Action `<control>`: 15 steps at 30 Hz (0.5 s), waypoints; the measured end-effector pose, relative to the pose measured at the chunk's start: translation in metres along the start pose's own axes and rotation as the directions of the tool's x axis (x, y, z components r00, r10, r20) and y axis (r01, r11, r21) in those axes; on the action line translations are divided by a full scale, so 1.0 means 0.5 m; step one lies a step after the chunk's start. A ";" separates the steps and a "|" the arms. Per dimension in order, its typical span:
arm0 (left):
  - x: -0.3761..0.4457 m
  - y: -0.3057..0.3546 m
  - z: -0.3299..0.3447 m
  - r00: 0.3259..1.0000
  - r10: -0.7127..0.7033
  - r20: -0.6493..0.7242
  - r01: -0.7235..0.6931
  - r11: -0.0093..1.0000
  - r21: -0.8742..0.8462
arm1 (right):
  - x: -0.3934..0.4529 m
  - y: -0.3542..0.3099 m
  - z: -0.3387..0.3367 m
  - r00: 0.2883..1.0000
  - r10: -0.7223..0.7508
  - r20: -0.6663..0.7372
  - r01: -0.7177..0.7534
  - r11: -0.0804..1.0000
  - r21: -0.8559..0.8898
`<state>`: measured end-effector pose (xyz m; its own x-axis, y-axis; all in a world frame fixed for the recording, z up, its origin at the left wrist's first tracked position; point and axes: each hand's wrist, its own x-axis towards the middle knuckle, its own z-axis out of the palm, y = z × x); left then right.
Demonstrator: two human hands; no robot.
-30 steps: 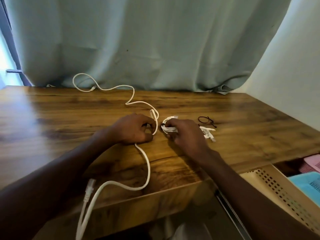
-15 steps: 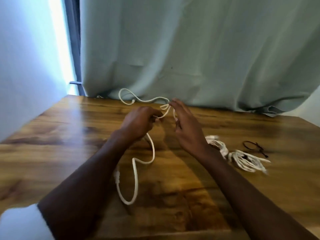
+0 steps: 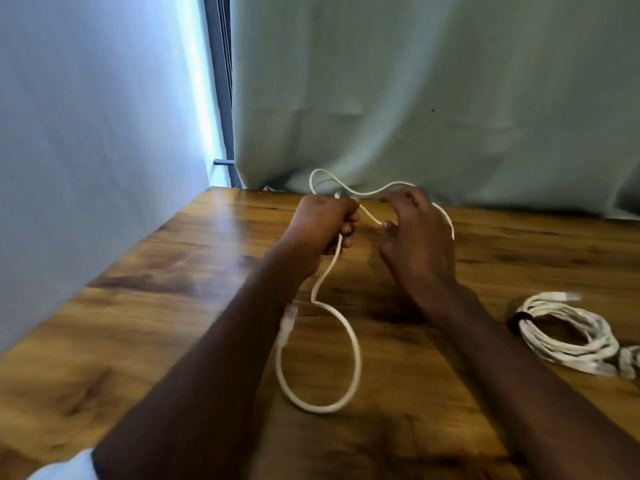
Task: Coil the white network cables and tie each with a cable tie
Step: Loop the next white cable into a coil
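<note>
Setting: wooden table (image 3: 173, 306) pushed against a pale green curtain (image 3: 415, 98), with a blue-lit wall to the left.
Loose cable: one white network cable (image 3: 355, 344) lies uncoiled on the table, running from a wide loop near the person up through both hands and on to a wavy stretch at the curtain's foot.
Near plug: the connector (image 3: 288, 318) on the near end rests beside the left forearm, blurred.
Left hand: the left hand (image 3: 322, 223) is curled into a fist round the cable, which drops out below it.
Right hand: the right hand (image 3: 415, 233) seems to pinch the cable between thumb and forefinger, other fingers spread; the contact is small and smeared, so this is a likely reading only.
Finished bundle: a coiled cable (image 3: 568, 334) with a dark tie on its left side lies at the right, well apart from the hands.
Stage, as judged: coiling of the second cable has barely begun; no turns are gathered yet.
Risk, twist: the wavy lie suggests stored twist; winding without letting the cable roll could throw figure-eight kinks and an uneven coil.
Risk, far end: the stretch at the curtain could snag the cloth's hem or drop behind the table when pulled.
Risk, near loop: a pull through the fist would drag the near loop and plug, which may catch the forearm.
Risk, grip: a light pinch may let early turns spring open.
</note>
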<state>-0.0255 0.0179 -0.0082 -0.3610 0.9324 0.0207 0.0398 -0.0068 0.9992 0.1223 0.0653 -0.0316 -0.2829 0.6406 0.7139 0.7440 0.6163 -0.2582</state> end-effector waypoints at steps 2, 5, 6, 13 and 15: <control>0.007 -0.004 0.005 0.981 0.172 -0.086 -0.170 0.985 0.030 | -0.004 -0.024 -0.014 0.992 -0.094 -0.084 0.107 0.980 0.168; 0.021 -0.010 -0.008 0.934 0.284 -0.215 -0.293 0.956 -0.011 | -0.010 -0.064 -0.028 0.984 -0.022 0.178 -0.073 0.857 0.509; 0.027 -0.012 -0.016 0.924 0.293 -0.244 -0.310 0.950 -0.035 | -0.016 -0.073 -0.032 0.929 -0.006 0.370 -0.204 0.826 0.526; 0.041 -0.057 -0.056 0.961 0.231 -0.149 -0.243 0.968 -0.066 | -0.035 -0.088 -0.064 0.501 -0.330 0.800 -0.594 0.542 0.595; 0.055 -0.056 -0.069 0.972 0.177 -0.156 -0.181 0.983 -0.014 | -0.031 -0.078 -0.057 0.533 -0.289 0.795 -0.647 0.467 0.603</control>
<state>-0.0686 0.0315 -0.0342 -0.4895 0.8483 0.2021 0.0918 -0.1804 0.9793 0.1148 0.0185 -0.0140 -0.8472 0.5275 -0.0628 0.1654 0.1497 -0.9748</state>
